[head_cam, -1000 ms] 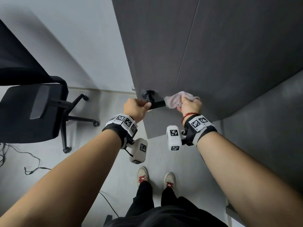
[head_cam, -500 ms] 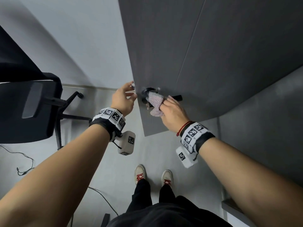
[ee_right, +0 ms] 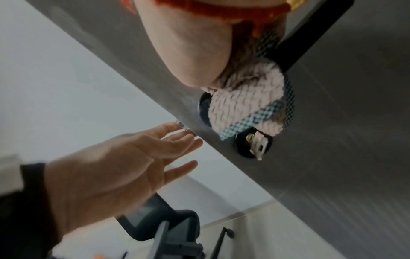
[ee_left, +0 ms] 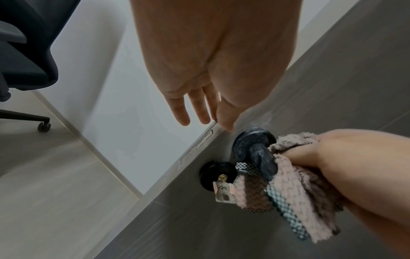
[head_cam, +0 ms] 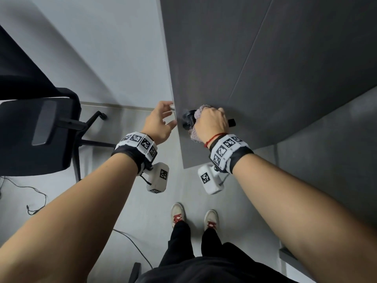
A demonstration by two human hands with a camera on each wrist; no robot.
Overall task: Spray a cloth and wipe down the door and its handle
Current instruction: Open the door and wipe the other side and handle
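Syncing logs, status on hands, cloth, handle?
Left hand open, fingers at door edge. Right hand grips cloth around handle. Key in lock just below the cloth.

Right hand (ee_right: 193, 52) clutched the pink cloth (ee_right: 244, 103) round the black handle (ee_right: 310, 33); left hand (ee_right: 106, 175) spread flat, fingers (ee_right: 177, 140) at the door (ee_right: 332, 157) edge, key (ee_right: 260, 146) below.

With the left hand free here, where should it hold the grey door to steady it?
The open left hand best takes the grey door by its free vertical edge above the latch plate, coming from the left: thumb on the face, fingers behind, clear of the cloth-wrapped black lever handle.
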